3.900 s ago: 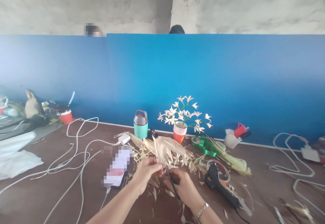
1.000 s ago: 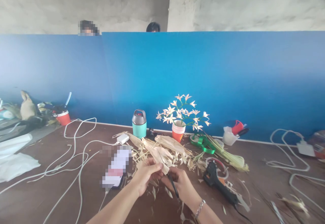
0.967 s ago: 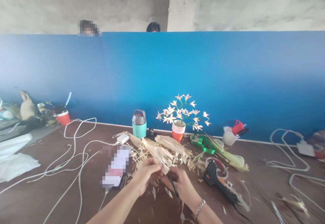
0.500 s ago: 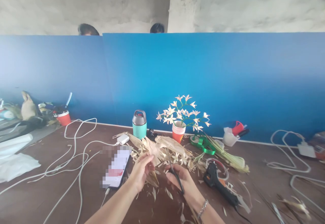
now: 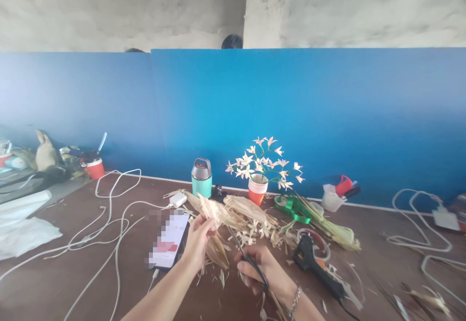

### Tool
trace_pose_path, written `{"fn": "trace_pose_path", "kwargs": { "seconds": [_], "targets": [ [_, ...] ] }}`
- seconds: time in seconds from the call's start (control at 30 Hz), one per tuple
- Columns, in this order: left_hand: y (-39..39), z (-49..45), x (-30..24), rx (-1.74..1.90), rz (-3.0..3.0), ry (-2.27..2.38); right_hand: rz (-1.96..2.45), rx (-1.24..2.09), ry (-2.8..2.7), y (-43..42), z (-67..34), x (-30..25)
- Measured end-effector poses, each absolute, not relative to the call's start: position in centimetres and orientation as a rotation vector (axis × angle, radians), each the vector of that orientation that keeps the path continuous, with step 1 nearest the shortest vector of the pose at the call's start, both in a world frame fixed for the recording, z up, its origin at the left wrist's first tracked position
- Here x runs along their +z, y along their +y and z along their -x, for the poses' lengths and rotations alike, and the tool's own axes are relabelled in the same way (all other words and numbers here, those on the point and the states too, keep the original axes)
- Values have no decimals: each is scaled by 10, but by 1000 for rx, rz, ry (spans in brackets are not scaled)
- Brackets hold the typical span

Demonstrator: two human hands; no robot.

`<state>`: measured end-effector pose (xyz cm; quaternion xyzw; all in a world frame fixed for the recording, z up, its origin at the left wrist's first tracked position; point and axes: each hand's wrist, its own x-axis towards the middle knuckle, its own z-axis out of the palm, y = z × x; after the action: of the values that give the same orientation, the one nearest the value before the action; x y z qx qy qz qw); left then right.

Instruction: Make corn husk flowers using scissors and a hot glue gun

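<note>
Pinched in my left hand [image 5: 198, 238] is a pale dried corn husk [image 5: 211, 211], its broad end pointing up and away from me. My right hand [image 5: 264, 270] grips scissors [image 5: 250, 261] with dark handles, the blades slanting up and left toward the husk. Whether the blades touch the husk I cannot tell. Beyond and between the hands lies a heap of more husks [image 5: 244, 208] with small cut petal shapes. White husk flowers [image 5: 255, 163] on green stems stand in a stack of paper cups [image 5: 257, 192] behind the heap.
Left of my left hand lies a phone [image 5: 169, 241] on a charging cable. A black glue gun [image 5: 316, 270] rests right of my right hand. Green ribbon [image 5: 293, 209], a bundle of stems [image 5: 331, 228] and a teal flask [image 5: 201, 180] stand or lie behind. A blue partition [image 5: 291, 97] closes the back.
My right hand and the scissors have moved slightly toward me, with the blades lower. My left hand has shifted a little left with the husk. The view has moved slightly.
</note>
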<state>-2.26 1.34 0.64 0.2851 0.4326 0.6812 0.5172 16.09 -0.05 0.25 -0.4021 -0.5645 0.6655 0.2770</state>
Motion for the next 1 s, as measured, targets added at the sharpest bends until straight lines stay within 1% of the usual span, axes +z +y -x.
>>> {"fn": "trace_pose_path", "kwargs": {
  "seconds": [0.33,0.8,1.0],
  "targets": [
    [6,14,21,1504,-626,957,1144,1792,-1524,1,-159,-1],
    [7,14,17,1545,-495,959,1160,1783,-1527,2,-160,-4],
    [7,14,16,1500,-581,928,1097,1784,-1588,4,-161,-10]
  ]
}}
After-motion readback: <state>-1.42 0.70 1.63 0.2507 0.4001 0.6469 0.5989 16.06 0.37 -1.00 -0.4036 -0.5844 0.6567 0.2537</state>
